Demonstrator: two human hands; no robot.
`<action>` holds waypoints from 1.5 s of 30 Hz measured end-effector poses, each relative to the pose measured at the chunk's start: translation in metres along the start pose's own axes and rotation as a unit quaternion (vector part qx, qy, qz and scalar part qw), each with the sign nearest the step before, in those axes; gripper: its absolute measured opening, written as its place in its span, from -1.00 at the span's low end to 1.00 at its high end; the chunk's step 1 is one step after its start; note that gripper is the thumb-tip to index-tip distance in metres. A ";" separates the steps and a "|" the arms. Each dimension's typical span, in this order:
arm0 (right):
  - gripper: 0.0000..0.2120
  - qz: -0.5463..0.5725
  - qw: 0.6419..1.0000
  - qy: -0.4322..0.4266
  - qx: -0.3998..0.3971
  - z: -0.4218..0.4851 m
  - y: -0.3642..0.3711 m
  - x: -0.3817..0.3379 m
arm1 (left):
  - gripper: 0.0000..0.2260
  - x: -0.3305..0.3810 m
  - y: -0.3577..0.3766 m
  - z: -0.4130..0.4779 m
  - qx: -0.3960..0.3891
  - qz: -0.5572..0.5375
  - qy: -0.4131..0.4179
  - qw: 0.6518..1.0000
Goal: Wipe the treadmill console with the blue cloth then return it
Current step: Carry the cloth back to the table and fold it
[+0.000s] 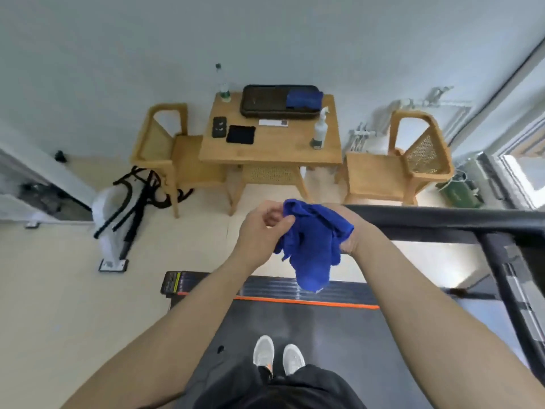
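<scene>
A pale wall and a cream floor fill the room ahead of me, and against the wall stands a small light-wood table [274,149] with a matching wooden chair with cane panels [165,149] on its left and a second such chair [413,160] on its right. On the table sits a dark rectangular tray [265,103] with a folded blue cloth [303,99] lying in its right end. In front of the tray lie a flat black square pad [241,134] and a small black device [219,126], with a white spray bottle [320,129] near the right edge and a clear bottle with a dark cap [221,84] at the back left corner.

I stand on the dark treadmill belt [295,326] in my white shoes [278,354], with its orange stripe [306,302] just ahead of my feet. The black treadmill handrail [442,221] runs across on my right.

Both arms reach forward. My left hand [261,228] pinches the upper left edge of the crumpled bright blue cloth [312,243] between thumb and fingertips. My right hand [352,240] grips the cloth's right side, mostly hidden behind the fabric. The cloth hangs bunched between my hands in the air above the front of the belt, its lower end dangling free.
</scene>
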State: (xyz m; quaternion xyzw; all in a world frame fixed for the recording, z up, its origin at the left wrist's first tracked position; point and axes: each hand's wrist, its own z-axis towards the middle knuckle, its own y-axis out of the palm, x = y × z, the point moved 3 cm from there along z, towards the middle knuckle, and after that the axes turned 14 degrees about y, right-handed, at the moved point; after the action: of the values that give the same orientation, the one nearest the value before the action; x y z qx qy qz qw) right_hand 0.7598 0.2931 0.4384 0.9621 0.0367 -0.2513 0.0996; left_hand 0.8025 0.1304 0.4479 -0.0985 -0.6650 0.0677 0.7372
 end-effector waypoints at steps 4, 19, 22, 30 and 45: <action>-0.72 -0.209 0.977 -0.016 -0.047 0.023 0.054 -0.013 | -0.93 -0.013 -0.069 -0.024 0.128 0.043 -0.039 0.990; -0.84 -0.566 0.718 -0.359 -0.185 0.032 0.363 0.021 | -0.91 -0.035 -0.290 -0.142 0.299 0.220 -0.095 0.924; -0.90 -0.646 0.644 -0.379 -0.156 0.047 0.418 0.033 | -0.91 -0.047 -0.345 -0.167 0.294 0.247 -0.113 0.916; -0.50 -0.674 0.632 -0.362 -0.125 0.102 0.537 0.041 | -0.76 -0.100 -0.478 -0.214 0.240 0.288 -0.174 0.911; -0.69 -0.631 0.715 -0.246 -0.175 0.258 0.717 -0.082 | -0.89 -0.243 -0.699 -0.150 0.349 0.209 -0.260 0.876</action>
State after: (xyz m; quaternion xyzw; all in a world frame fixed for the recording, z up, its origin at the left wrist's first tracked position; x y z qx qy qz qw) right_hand 0.6519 -0.4639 0.3830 0.5854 0.6529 -0.4723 0.0898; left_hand 0.9037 -0.6133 0.3628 0.0500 -0.7298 0.4711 0.4928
